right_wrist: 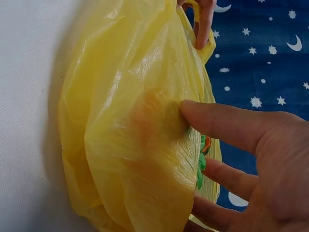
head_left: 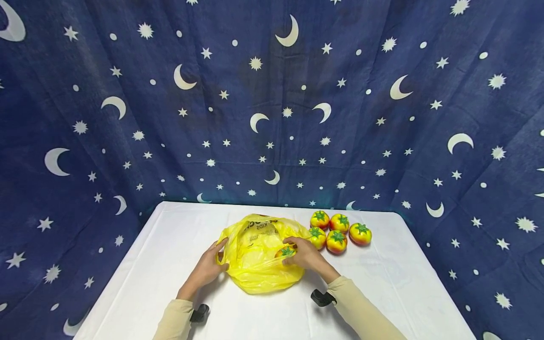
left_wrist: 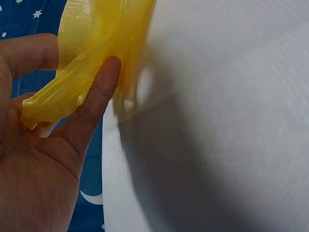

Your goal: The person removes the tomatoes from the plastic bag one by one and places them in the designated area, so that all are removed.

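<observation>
A yellow plastic bag lies on the white table with its mouth spread. My left hand grips the bag's left edge, and the left wrist view shows its thumb and fingers around a yellow fold. At the right side of the mouth, my right hand holds a yellow-red toy tomato with green leaves. Its thumb presses the bag's outside, with the tomato's leaves showing beside the fingers. Most of the tomato is hidden by plastic and hand.
Several toy tomatoes stand grouped right of the bag, close to the right hand. A white cloth covers the table. Behind it hangs a dark blue curtain with moons and stars. Black straps sit at both wrists.
</observation>
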Demonstrator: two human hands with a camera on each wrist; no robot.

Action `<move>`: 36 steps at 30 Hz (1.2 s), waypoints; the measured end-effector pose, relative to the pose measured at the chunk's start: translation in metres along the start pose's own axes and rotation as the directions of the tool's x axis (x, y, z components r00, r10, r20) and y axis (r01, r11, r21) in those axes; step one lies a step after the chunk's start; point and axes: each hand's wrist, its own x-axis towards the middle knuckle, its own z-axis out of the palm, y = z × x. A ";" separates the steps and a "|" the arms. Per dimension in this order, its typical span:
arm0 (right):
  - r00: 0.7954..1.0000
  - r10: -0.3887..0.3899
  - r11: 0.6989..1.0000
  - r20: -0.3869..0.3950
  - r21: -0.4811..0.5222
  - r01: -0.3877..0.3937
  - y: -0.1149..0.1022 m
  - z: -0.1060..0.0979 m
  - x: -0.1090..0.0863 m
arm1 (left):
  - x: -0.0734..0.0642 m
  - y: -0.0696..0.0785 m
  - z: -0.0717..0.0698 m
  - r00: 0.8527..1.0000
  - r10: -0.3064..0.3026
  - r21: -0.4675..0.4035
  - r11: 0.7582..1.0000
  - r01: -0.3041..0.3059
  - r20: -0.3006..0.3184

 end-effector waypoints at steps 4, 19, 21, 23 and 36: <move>1.000 0.012 1.000 0.021 0.001 -0.012 0.002 0.001 -0.001 | 0.000 0.000 0.001 1.000 0.011 0.005 1.000 -0.011 -0.001; 0.998 -0.047 0.999 0.034 0.028 0.046 0.001 0.011 -0.003 | 0.001 0.003 0.004 1.000 0.008 -0.005 1.000 -0.008 0.000; 0.998 -0.049 0.998 0.031 0.039 0.048 0.000 0.013 -0.003 | 0.001 0.003 0.004 1.000 0.008 -0.009 1.000 -0.008 -0.003; 0.999 -0.045 0.998 0.020 0.044 0.044 -0.001 0.014 -0.003 | 0.001 0.003 0.005 1.000 0.008 -0.013 1.000 -0.009 -0.004; 0.999 -0.034 0.999 0.035 0.028 0.033 -0.002 0.020 -0.002 | -0.001 0.003 0.005 1.000 0.007 -0.001 1.000 -0.007 -0.007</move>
